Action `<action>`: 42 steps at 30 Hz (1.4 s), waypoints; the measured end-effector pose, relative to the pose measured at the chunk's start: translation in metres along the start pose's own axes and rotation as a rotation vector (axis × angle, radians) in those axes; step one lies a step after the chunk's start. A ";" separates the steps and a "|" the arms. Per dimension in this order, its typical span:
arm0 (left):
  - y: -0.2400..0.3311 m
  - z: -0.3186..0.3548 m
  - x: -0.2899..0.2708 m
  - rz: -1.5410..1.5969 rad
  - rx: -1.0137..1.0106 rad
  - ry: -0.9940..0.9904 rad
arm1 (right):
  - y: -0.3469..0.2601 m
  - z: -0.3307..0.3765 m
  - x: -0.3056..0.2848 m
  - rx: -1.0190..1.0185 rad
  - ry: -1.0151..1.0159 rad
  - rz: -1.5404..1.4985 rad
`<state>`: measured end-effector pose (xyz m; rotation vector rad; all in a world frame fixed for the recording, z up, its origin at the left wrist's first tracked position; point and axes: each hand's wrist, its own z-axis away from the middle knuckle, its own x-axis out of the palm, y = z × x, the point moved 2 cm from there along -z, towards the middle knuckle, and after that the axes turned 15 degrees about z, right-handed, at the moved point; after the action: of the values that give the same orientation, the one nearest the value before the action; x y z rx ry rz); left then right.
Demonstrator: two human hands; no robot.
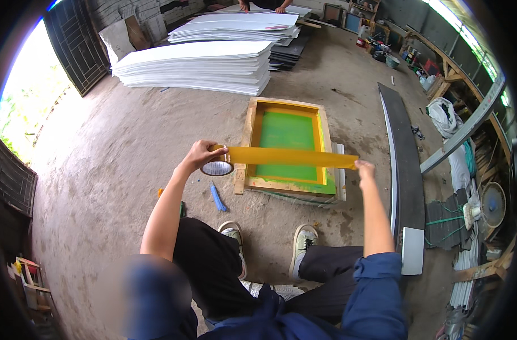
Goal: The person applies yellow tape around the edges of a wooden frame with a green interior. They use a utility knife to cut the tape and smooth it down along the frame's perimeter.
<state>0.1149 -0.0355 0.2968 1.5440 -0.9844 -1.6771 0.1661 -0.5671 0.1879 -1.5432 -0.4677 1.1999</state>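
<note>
My left hand (pixel 202 155) grips a roll of brown packing tape (pixel 217 168). From the roll a long strip of tape (pixel 287 156) is stretched to the right, its free end pinched by my right hand (pixel 365 169). Below the strip lies a wooden screen-printing frame (pixel 251 122) with green mesh (pixel 287 131) and yellow-brown tape along its inner edges. The strip crosses over the near half of the frame; whether it touches the frame cannot be told. On the floor near my left foot is a blue cutter-like tool (pixel 217 198).
Stacks of white sheets (pixel 193 68) stand beyond the frame, with another person's hands (pixel 281 9) at the far end. To the right lies a long dark board (pixel 402 164), near a metal bar (pixel 468 127) and a fan (pixel 492 204). An open doorway is at left.
</note>
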 end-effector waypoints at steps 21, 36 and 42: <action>-0.034 0.011 0.001 -0.444 -0.070 -0.095 | 0.041 0.100 0.066 0.213 0.053 0.490; -0.033 0.006 0.010 -0.422 -0.062 -0.119 | 0.058 0.092 0.074 0.251 0.110 0.659; -0.035 0.009 0.010 -0.432 -0.073 -0.113 | 0.043 0.102 0.078 0.201 0.137 0.809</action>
<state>0.1058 -0.0254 0.2623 1.7149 -0.6632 -2.0886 0.0978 -0.4688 0.1233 -1.6684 0.4117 1.6597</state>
